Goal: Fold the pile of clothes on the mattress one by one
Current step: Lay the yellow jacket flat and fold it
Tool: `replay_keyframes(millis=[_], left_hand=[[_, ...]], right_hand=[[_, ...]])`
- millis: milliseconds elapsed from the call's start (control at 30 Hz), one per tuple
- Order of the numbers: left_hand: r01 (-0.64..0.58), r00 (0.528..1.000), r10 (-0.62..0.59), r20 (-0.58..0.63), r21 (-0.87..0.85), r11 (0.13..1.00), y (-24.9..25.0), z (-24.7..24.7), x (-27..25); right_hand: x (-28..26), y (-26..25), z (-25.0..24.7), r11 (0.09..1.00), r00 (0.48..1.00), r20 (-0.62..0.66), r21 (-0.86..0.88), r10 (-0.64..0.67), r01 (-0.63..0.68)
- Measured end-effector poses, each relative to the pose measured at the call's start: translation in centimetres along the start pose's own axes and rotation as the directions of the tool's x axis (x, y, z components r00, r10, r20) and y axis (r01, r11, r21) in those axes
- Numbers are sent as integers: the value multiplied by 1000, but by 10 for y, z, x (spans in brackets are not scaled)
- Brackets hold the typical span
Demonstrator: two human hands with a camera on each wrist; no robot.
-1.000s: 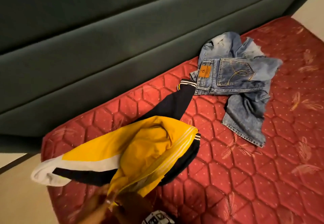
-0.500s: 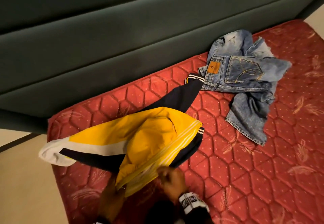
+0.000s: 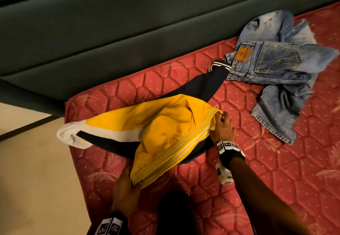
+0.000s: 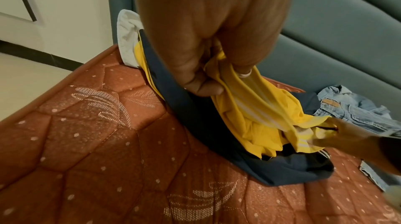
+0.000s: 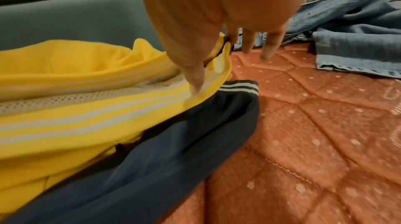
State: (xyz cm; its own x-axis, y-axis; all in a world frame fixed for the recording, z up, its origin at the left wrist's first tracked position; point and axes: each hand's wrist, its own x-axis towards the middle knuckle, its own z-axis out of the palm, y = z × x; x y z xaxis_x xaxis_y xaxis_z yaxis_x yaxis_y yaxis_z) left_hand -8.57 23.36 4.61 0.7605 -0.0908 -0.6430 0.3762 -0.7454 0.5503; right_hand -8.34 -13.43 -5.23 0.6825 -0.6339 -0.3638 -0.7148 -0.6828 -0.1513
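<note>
A yellow, navy and white track jacket [image 3: 161, 130] lies crumpled on the red quilted mattress [image 3: 276, 179], one navy sleeve stretched toward the jeans. My left hand [image 3: 128, 181] grips the near end of its yellow striped hem [image 4: 238, 90]. My right hand [image 3: 220, 124] pinches the far end of that hem [image 5: 208, 66] between thumb and forefinger, the other fingers spread. The hem is pulled taut between both hands. Crumpled blue jeans [image 3: 283, 69] lie at the back right, again in the right wrist view as jeans [image 5: 347, 27].
A dark green padded headboard [image 3: 128, 32] runs along the mattress's far side. Beige floor [image 3: 36, 179] lies beyond the mattress's left edge. Bare mattress spreads in front and to the right of the jacket.
My right hand slid along the striped hem from beside the left hand out to the hem's far end, stretching it. The left hand kept its grip. The camera view shifted.
</note>
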Motion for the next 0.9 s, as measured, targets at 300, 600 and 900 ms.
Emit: replay_keyframes(millis=[300,600,900], left_hand=[[-134,987,132,-89,-22,991,22,-19,-19],[-125,936,69,-345,-142,982,40,-91,-19],[-296,821,229,-523,-46,954,-30,-230,-37]], right_hand=[[23,-44,-26,986,983,-81,-1,-164,165],[-6,-61,-117,829,932,-242,436,-268,351],[-150,-155,-227,844,768,-389,-50,-508,533]])
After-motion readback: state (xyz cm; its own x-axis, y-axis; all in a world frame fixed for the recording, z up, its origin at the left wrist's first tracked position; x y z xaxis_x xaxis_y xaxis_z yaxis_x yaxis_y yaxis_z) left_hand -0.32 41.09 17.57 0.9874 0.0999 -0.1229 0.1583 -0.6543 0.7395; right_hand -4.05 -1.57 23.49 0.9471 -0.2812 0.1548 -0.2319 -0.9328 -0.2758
